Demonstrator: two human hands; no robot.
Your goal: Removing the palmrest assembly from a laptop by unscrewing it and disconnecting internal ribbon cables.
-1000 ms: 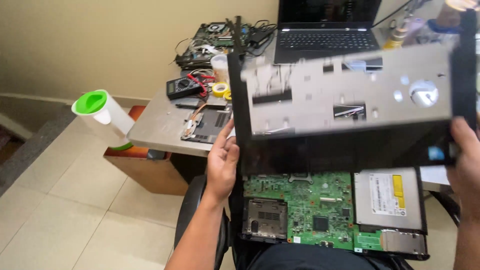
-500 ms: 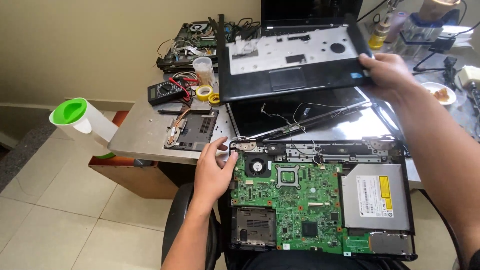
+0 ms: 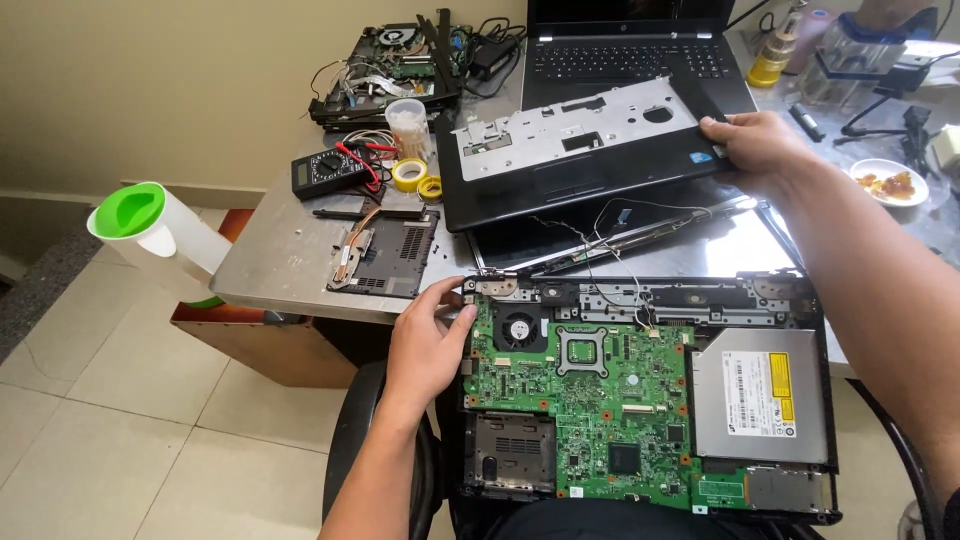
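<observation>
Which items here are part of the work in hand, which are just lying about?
In hand:
left hand on opened laptop base
right hand holding palmrest cover

Lying about:
multimeter
tape rolls
white jug
black laptop
snack dish

Opened laptop base and its removed cover

The base (image 3: 640, 390) lies flat at lower centre, green board, fan and silver drive exposed. The black cover (image 3: 575, 160), grey metal underside up, sits tilted at upper centre.
</observation>
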